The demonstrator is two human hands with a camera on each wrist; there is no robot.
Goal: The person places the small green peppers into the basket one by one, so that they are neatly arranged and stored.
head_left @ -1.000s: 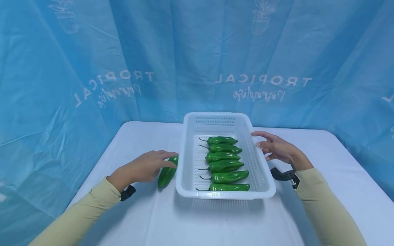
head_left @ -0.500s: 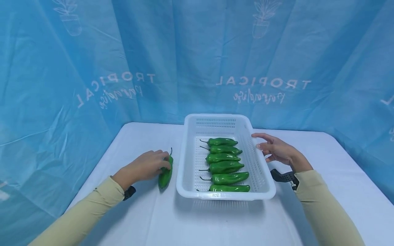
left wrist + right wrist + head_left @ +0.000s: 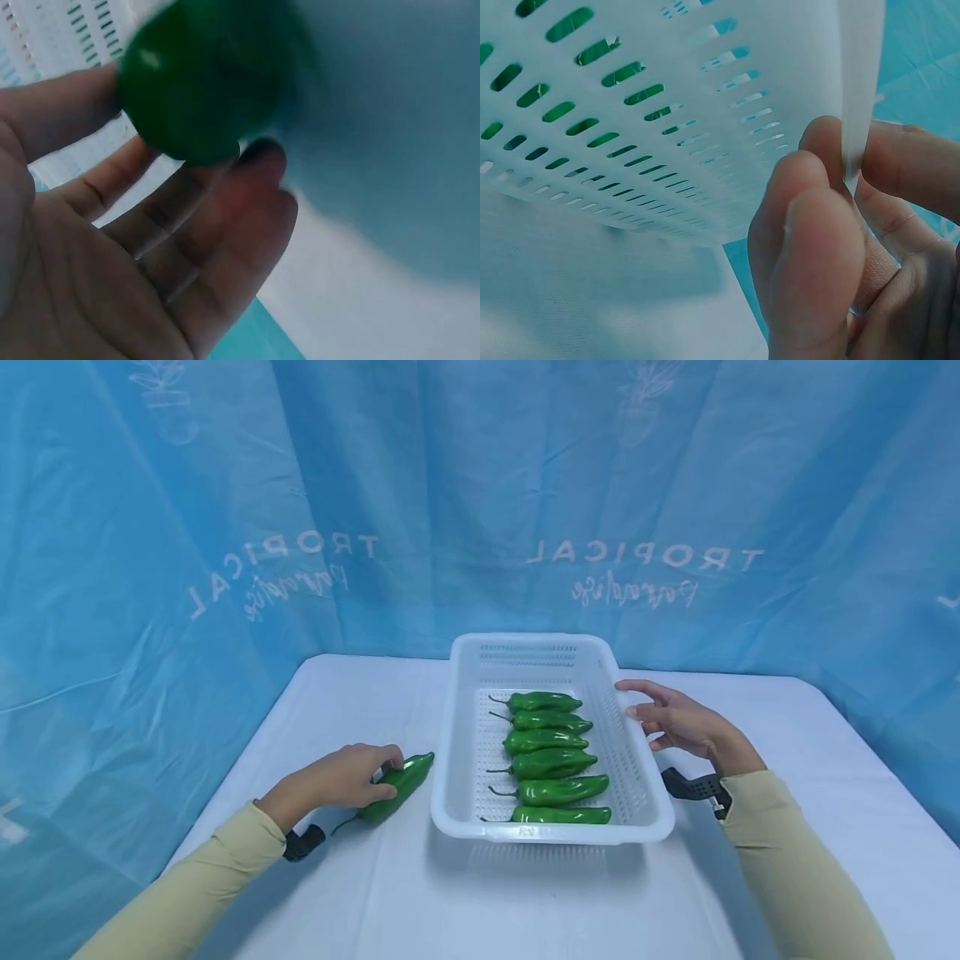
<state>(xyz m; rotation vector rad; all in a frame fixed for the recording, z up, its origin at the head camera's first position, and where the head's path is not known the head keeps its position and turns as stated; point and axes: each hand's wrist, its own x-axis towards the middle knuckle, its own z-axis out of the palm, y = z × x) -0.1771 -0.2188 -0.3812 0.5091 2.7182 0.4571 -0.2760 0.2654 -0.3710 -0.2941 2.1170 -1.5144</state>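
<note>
Left of the white basket, my left hand (image 3: 345, 779) grips a green chili pepper (image 3: 401, 787) between thumb and fingers. Its stem points back toward my wrist and its tip toward the basket. In the left wrist view the pepper (image 3: 202, 90) looms close against the fingertips. My right hand (image 3: 678, 722) pinches the right rim of the perforated plastic basket (image 3: 551, 833); the right wrist view shows thumb and fingers on either side of that rim (image 3: 861, 82). Inside the basket, several green peppers (image 3: 551, 764) lie in a row, most with stems to the left.
A white cloth (image 3: 480, 910) covers the table under the basket. Blue curtains (image 3: 487, 510) with white lettering hang behind the table and along the left side. Dark straps (image 3: 306, 843) are worn on both wrists.
The left hand has taken hold of the pepper and turned it, so its stem, earlier pointing away, now points toward me. The hand shifted slightly left. The right hand stays on the basket rim.
</note>
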